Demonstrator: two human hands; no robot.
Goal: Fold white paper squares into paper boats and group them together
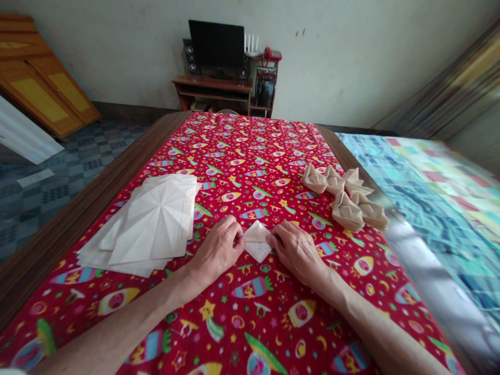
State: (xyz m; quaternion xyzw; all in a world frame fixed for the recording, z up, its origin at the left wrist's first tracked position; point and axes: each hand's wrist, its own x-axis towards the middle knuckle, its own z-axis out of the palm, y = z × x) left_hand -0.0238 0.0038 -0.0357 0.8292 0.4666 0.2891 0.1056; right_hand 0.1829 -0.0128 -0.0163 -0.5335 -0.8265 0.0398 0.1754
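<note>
A small folded paper (258, 249), diamond-shaped and cream white, lies on the red patterned cloth (250, 323) in front of me. My left hand (223, 240) pinches its left corner, fingers curled in. At the right corner, my right hand (296, 246) grips the same paper between thumb and fingers. A crease runs across the paper's upper half. To the left rests a stack of creased paper sheets (156, 224), the top one marked with folds radiating from its middle. Several folded paper pieces (347, 211) stand grouped on the right side of the cloth.
The cloth covers a brown wooden table (128, 161). Beyond it, a desk (213, 86) holds a monitor (216, 46), speakers and a red telephone (272, 54). A wooden cabinet (47, 88) stands at far left. A bed with a patchwork cover (422, 182) adjoins the table's right side.
</note>
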